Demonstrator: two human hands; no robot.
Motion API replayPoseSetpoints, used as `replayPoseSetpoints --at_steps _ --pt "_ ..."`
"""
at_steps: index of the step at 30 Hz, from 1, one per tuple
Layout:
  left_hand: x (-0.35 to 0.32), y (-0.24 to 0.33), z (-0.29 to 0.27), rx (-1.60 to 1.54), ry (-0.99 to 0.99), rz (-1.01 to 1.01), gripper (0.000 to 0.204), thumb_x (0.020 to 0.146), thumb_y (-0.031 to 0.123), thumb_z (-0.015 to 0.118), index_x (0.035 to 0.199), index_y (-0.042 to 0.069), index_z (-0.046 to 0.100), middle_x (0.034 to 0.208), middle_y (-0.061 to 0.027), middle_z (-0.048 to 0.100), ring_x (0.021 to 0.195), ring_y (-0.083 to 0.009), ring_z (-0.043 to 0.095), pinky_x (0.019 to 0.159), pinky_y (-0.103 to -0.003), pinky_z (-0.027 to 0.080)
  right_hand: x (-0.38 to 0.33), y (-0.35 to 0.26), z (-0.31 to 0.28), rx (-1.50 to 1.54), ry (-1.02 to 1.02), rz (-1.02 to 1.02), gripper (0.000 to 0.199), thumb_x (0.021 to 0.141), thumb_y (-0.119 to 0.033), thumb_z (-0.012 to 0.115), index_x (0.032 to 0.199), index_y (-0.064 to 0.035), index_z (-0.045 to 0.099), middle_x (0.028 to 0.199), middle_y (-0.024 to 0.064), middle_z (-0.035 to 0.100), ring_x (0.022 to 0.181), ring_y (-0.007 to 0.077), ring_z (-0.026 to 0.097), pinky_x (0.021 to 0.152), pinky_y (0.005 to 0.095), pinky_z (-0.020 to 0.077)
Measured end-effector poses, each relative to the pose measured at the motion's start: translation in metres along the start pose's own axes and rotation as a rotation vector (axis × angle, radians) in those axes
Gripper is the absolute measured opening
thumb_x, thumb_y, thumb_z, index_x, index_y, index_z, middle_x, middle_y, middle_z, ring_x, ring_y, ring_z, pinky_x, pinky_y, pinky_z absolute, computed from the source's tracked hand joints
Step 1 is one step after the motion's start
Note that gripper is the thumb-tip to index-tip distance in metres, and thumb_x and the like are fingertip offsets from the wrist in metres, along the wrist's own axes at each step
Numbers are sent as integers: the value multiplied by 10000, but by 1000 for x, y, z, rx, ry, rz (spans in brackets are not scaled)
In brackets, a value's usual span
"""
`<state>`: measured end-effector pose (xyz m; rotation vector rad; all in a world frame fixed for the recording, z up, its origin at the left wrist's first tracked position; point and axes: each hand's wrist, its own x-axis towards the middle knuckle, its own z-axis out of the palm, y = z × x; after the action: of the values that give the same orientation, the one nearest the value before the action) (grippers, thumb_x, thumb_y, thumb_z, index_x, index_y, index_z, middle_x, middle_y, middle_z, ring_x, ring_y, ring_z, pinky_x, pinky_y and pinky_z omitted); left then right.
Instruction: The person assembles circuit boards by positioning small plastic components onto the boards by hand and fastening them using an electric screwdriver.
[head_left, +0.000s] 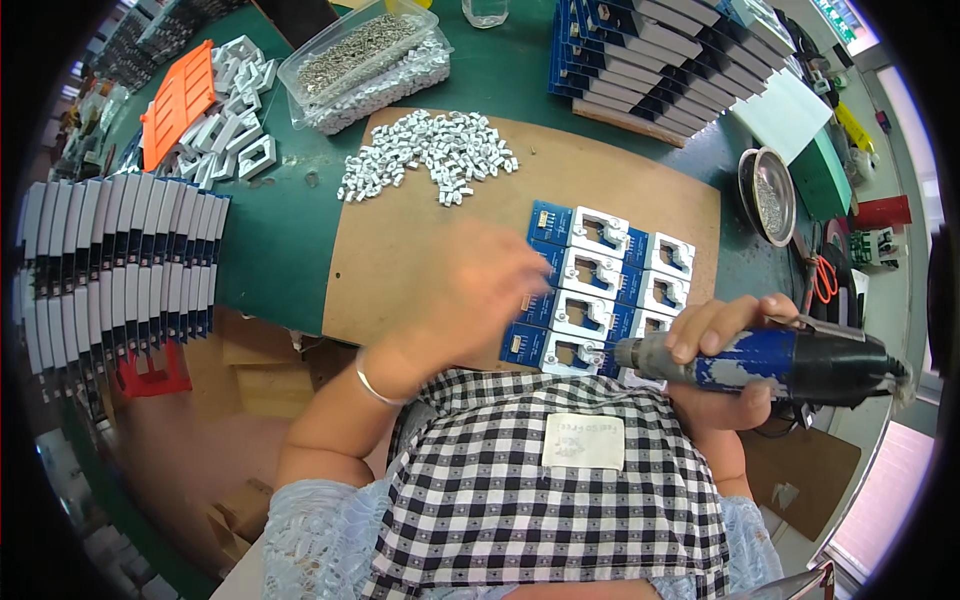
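Note:
My right hand (pixel 712 326) is wrapped round a blue and black electric screwdriver (pixel 748 370), held sideways with its tip pointing left. That tip is by the nearest white frame in the left column of blue circuit boards (pixel 515 345). Several boards lie in two columns, each with a white plastic frame (pixel 600 232) on it. Over the left edge of the boards is my left hand (pixel 490 275), its fingers smeared by motion; whether it holds anything is unclear. Part of the right column is hidden behind my right hand and the screwdriver.
Small white plastic pieces (pixel 430 150) are heaped on a brown work board (pixel 390 265). Behind stands a clear tub (pixel 300 75) of screws. White frames and an orange tray (pixel 180 105) lie far left. Stacked boards rise at left (pixel 120 240) and back right (pixel 640 70); a metal dish (pixel 770 195) sits right.

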<state>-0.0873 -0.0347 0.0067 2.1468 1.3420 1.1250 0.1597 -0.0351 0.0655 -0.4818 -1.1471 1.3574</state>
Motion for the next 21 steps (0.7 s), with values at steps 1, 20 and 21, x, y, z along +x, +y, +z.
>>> replayPoseSetpoints --at_steps 1,20,21 --pt "0 -13 -12 181 113 -59 103 770 99 710 868 70 696 867 -89 647 865 -278 576 804 -379 457 -2 -1 -2 10 -2 -37 718 787 -454 770 1277 -122 364 829 86 558 725 263 616 698 405 500" --pt "-20 -22 -36 213 63 -271 151 775 79 722 918 68 675 878 -62 640 878 -272 552 790 -367 435 -9 -6 -11 -10 -64 -73 681 825 -418 739 1306 -116 364 850 90 587 779 262 632 731 398 499" --pt "-23 -21 -39 217 59 -273 151 775 79 722 918 68 675 878 -62 640 878 -272 552 790 -367 435 -10 -5 -11 -4 -51 -72 678 824 -412 740 1308 -121 366 850 89 587 776 263 631 729 396 497"
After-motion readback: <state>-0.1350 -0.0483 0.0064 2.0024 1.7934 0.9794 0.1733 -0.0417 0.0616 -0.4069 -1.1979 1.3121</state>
